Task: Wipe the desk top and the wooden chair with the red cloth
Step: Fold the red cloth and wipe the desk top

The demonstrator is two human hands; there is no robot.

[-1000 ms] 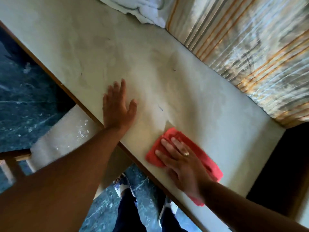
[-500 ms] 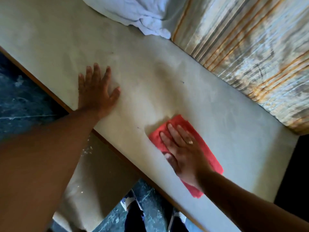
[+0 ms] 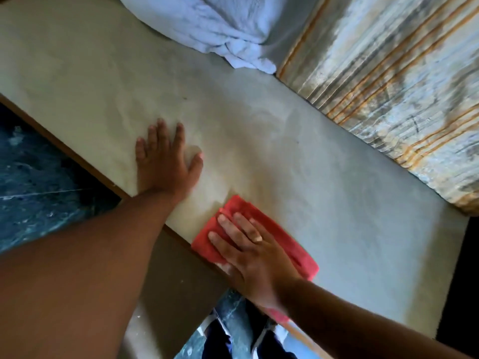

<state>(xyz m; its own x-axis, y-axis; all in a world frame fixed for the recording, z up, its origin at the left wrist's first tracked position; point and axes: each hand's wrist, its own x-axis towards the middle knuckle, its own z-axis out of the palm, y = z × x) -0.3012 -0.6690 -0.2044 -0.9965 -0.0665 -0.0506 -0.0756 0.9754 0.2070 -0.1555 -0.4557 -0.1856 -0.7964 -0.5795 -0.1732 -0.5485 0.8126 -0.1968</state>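
The pale desk top (image 3: pixel 324 203) runs diagonally across the head view, with a brown wooden front edge. A folded red cloth (image 3: pixel 282 237) lies flat at that front edge. My right hand (image 3: pixel 251 252) presses down on the cloth with fingers spread, covering its middle; a bit of red shows below my wrist over the edge. My left hand (image 3: pixel 166 164) rests palm down on the bare desk top to the left of the cloth, fingers apart, holding nothing. The wooden chair is not in view.
A crumpled white cloth (image 3: pixel 220 29) lies on the desk's far side. A striped curtain (image 3: pixel 388 86) hangs along the back right. Below the front edge are dark marbled floor (image 3: pixel 33 177), a brown desk panel (image 3: pixel 176 281) and my feet.
My right hand has slid the red cloth toward the desk's front edge. My left hand stays flat on the desk top; the view has shifted.
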